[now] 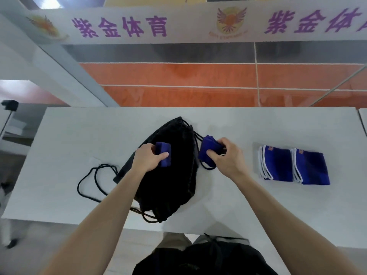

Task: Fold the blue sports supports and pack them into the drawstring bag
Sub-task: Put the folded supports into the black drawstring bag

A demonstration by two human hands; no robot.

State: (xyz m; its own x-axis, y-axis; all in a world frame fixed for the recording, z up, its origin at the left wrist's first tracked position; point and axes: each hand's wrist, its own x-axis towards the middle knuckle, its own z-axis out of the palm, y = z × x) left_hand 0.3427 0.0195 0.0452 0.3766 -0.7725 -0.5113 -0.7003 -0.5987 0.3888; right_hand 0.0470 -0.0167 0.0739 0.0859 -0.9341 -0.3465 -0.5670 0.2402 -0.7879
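Left hand [148, 160] holding folded support [164, 149] over bag [168, 192], right hand [227, 158] holding second support [208, 148]

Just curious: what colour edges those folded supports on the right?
White trim on the blue folded supports; head view.

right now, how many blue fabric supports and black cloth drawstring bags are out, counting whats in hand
Blue fabric supports: 4 (one in left hand, one in right hand, two white-trimmed folded on table)
Black drawstring bag: 1
Total: 5
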